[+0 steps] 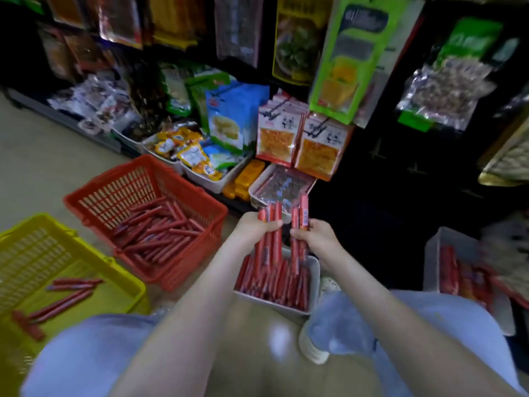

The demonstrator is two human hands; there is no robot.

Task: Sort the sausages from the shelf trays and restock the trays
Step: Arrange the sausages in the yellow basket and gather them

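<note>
While a few sausages (68, 285) lie in yellow basket (28, 253) and many in red basket (114, 187), sorting looks midway: left hand (254, 227) clamped round a bundle, right hand (317, 236) gripping several more, both above white tray (314, 285). Next, probably: check each, drop into its basket.

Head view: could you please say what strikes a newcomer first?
Centre frame, the left hand and right hand each grip red wrapped sausage sticks above a white tray packed with more. At left, a red plastic basket holds a heap of them; a yellow plastic basket beside it holds a few.
</note>
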